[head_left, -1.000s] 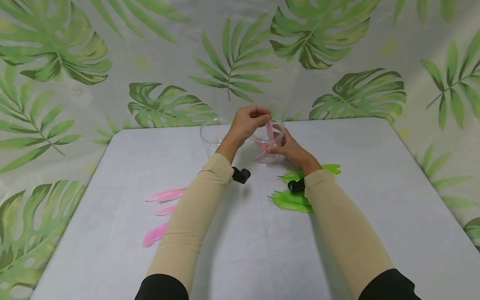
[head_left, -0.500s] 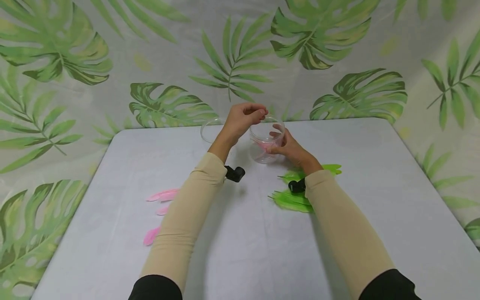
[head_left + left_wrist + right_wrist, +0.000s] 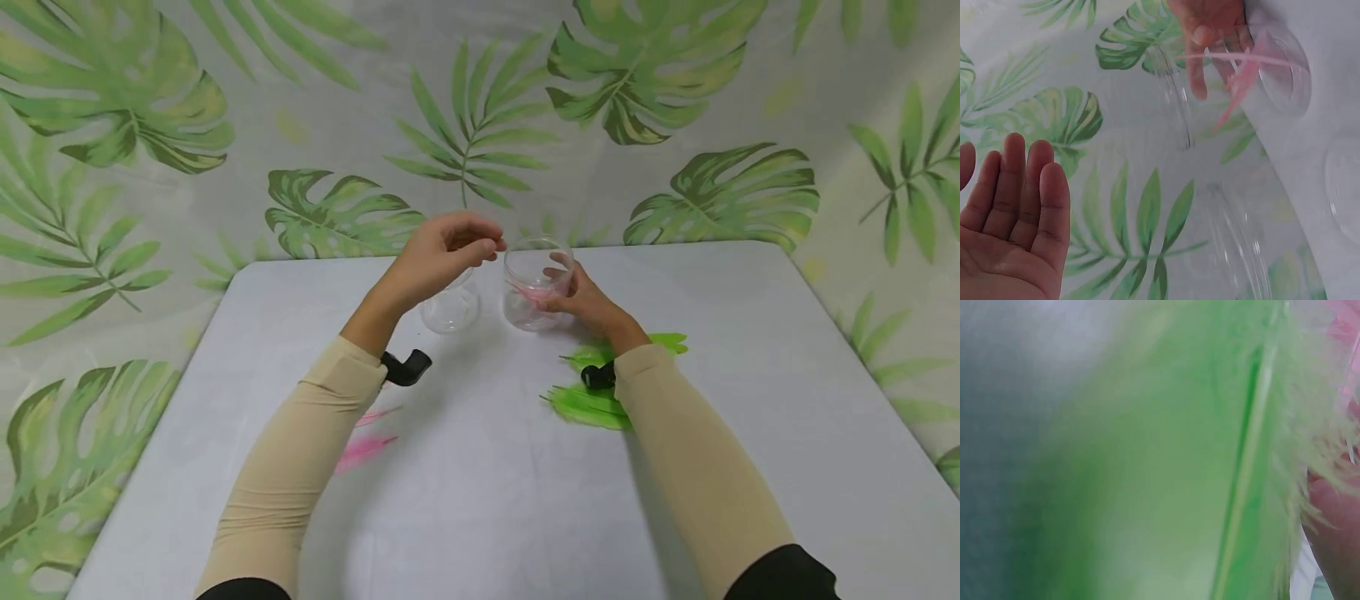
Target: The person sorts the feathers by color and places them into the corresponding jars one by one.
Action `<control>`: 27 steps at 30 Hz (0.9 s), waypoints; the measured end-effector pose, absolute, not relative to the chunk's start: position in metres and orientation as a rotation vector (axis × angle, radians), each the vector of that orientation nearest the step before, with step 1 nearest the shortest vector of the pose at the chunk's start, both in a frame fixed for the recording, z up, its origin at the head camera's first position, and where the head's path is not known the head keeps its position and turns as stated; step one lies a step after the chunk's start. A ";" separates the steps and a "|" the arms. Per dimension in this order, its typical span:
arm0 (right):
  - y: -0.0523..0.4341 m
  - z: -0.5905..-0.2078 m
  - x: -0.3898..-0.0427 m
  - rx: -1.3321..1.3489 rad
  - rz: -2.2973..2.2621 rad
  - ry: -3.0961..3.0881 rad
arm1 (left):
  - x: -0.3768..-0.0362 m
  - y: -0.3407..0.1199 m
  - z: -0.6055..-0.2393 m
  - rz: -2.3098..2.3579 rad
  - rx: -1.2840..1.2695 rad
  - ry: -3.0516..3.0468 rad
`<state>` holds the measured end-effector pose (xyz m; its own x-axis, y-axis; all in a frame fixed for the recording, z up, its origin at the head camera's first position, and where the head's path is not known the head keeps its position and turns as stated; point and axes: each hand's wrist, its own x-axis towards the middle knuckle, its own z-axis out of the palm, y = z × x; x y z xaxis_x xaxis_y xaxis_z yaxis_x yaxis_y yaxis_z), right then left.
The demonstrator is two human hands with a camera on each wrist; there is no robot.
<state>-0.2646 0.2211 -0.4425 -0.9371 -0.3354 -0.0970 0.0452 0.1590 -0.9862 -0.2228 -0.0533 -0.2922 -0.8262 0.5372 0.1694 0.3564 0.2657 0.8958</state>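
Observation:
My right hand holds a clear plastic jar near the table's back edge, thumb in front and fingers behind. Inside the jar lies a pink feather, possibly with another crossing it. My left hand is just left of the jar's rim, touching nothing; the left wrist view shows its palm bare and fingers loosely extended. Below it stands a second clear jar. Pink feathers lie on the table, partly hidden by my left forearm.
Green feathers lie under my right wrist; one fills most of the right wrist view, blurred. A white cloth covers the table. Behind it hangs a leaf-patterned curtain.
My left hand had a pink feather in the right jar's mouth, let it go, and has moved left and nearer. The right hand has kept its hold on the jar.

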 end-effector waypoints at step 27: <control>0.220 -0.444 -0.263 -0.305 -1.876 2.144 | -0.172 -0.218 -0.394 1.089 0.419 2.648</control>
